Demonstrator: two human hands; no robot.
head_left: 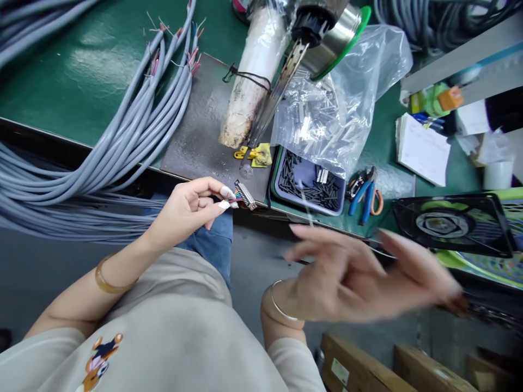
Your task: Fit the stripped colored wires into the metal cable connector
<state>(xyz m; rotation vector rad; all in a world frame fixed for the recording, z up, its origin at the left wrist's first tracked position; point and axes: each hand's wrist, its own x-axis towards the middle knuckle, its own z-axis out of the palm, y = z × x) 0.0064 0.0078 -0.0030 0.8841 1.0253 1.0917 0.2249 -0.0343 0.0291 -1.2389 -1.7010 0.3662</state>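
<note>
My left hand [192, 209] is closed in a pinch on a small metal connector [246, 195] with thin coloured wires, held just below the front edge of the dark metal work plate [200, 130]. My right hand [359, 275] is smeared by motion below the bench edge, fingers stretched out and apart, nothing visibly in it. It lies in front of the dark tray of small black parts [308, 185]. A thin wire or solder strand [305, 209] hangs just above its fingers.
Thick bundles of grey cable [122, 141] with stripped coloured ends fill the left. A clear bag of metal parts [330, 103], blue-handled cutters [363, 196], a black fan [453, 223], a notepad [423, 149] and cardboard boxes [368, 370] surround the bench.
</note>
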